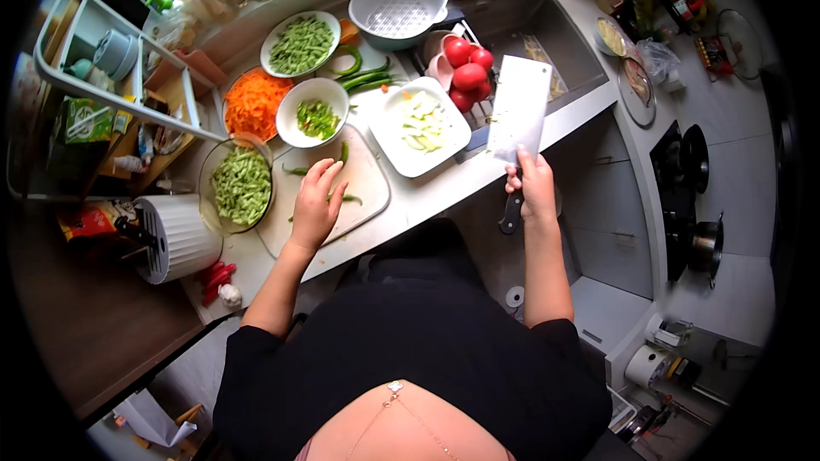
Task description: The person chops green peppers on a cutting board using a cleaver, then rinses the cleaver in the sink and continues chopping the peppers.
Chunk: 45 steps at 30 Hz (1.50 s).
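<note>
My right hand [534, 187] grips the black handle of a wide cleaver [520, 102], its blade raised beside the sink. My left hand [317, 205] is over a cutting board [368, 169], its fingers spread above several green chili peppers [346, 197]; whether it touches one I cannot tell. Behind the board stands a white bowl of chopped green pepper [317, 119]. Left of the board are a glass bowl of cut green vegetable [241, 187] and a bowl of shredded carrot [255, 102]. A square white dish of pale green slices [424, 128] sits to the board's right.
Red tomatoes [469, 75] lie by the sink [576, 45]. A grey colander [398, 3], another bowl of cut greens [301, 43] and whole green peppers [366, 78] are at the back. A white knife block [182, 237], red chilies [218, 282] and garlic [230, 295] are at left.
</note>
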Each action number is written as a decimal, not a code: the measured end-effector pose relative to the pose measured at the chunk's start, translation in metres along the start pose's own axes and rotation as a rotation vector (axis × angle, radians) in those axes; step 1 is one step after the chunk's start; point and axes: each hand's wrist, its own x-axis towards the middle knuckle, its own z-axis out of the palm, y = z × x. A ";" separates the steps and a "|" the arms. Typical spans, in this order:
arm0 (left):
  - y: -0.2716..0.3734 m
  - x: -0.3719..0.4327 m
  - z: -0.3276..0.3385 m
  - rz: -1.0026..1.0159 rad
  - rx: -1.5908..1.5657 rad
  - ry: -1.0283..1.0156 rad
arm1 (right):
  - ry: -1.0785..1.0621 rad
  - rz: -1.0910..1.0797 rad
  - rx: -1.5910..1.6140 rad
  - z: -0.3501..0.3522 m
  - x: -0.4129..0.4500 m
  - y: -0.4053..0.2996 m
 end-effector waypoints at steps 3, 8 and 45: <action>0.051 0.074 0.030 0.179 -0.070 -0.044 | 0.144 -0.067 0.132 -0.068 0.042 -0.026; 0.144 0.212 0.190 0.408 -0.348 -0.271 | 0.297 -0.163 0.255 -0.170 0.126 -0.075; 0.123 0.387 0.514 -1.158 -1.655 0.107 | -0.081 0.211 0.040 -0.340 0.304 -0.196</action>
